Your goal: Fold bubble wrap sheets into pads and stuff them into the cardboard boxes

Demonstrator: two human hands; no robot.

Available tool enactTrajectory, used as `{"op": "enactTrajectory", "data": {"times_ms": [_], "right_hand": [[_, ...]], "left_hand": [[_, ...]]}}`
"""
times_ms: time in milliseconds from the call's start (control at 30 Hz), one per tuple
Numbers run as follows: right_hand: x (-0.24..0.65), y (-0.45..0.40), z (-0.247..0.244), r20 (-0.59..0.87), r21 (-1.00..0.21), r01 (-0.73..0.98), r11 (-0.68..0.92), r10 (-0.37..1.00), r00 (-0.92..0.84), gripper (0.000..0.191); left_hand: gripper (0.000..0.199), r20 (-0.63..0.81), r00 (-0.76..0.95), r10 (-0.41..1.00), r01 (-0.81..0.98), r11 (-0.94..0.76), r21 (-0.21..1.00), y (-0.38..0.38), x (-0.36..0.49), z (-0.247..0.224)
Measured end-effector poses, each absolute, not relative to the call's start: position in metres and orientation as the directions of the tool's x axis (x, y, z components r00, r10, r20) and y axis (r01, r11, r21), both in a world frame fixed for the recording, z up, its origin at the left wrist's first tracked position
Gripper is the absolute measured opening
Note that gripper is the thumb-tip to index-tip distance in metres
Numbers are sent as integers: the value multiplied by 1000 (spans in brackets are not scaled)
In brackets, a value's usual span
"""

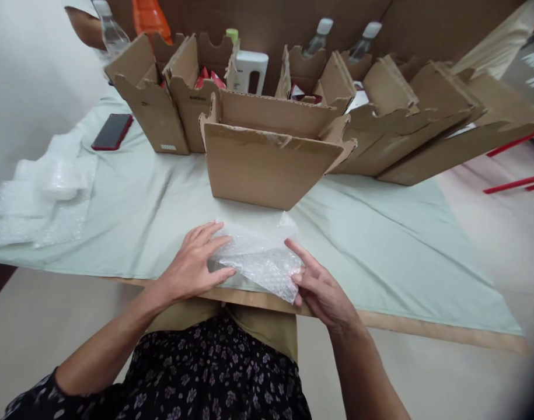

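Note:
A sheet of bubble wrap (pixel 258 254) lies in front of me at the table's near edge, partly folded over, its lower right corner reaching the edge. My left hand (pixel 196 259) rests at the sheet's left side with fingers spread, touching it. My right hand (pixel 317 283) pinches the right edge of the wrap between thumb and fingers, the index finger stretched along it. Just beyond the wrap stands a cardboard box (pixel 267 166) with its top open; its inside is mostly hidden.
More bubble wrap (pixel 52 186) is piled at left, near a phone (pixel 112 132). Several open cardboard boxes (pixel 161 114) stand in a row at the back, with bottles (pixel 366 39) and a white container (pixel 250 71) among them. A person's arm (pixel 85 26) shows at upper left.

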State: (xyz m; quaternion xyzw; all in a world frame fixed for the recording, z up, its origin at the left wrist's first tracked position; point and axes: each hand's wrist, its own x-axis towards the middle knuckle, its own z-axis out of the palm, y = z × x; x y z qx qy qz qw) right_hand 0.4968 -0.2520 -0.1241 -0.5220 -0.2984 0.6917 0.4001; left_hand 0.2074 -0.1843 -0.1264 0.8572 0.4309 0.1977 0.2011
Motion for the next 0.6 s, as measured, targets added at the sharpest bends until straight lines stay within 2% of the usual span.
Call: {"op": "enactTrajectory", "data": {"times_ms": [133, 267, 367, 433, 500, 600], "right_hand": [[506, -256, -128, -501, -811, -230, -538, 841, -202, 97], [513, -259, -124, -490, -825, -179, -536, 836, -245, 96], [514, -259, -121, -494, -846, -80, -527, 832, -251, 89], [512, -259, -118, -497, -864, 56, -500, 834, -239, 81], [511, -259, -115, -478, -865, 284, -414, 853, -210, 71], [514, -263, -106, -401, -760, 600, -252, 907, -127, 52]], "left_hand": [[55, 117, 525, 843, 646, -484, 589, -172, 194, -119], [21, 110, 446, 888, 638, -401, 658, -156, 196, -113], [18, -26, 363, 932, 630, -225, 743, -138, 199, -110], [19, -90, 321, 943, 674, -161, 721, -126, 199, -112], [31, -87, 275, 958, 758, -160, 632, -117, 199, -118], [57, 60, 192, 980, 850, -196, 488, -117, 196, -129]]}}
